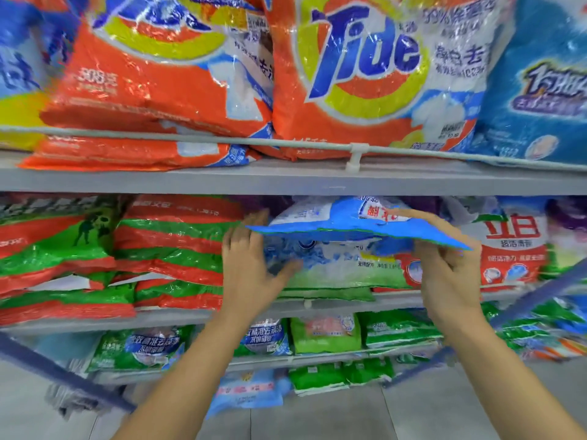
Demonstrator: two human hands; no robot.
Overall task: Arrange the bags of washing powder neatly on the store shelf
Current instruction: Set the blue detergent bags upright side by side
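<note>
Blue bag (349,225) up at the middle shelf (178,317), centre frame, a hand at each end.
Just right of the red-green bags (171,249), the left hand (251,262) lies flat against the bag's left end, fingers fairly straight and spread. The right hand (451,268) pinches the right edge, fingers over, thumb under. The bag sags between them: soft, loose-filled, slick film, probably some weight, so support underneath looks safer than edge grips.

On my feed the two orange plastic Tide bags (365,74) run off the top edge, the red-and-green plastic bags (171,246) at left smear into blur, and the held blue-and-white plastic bag (343,223) hides whatever sits behind it.
</note>
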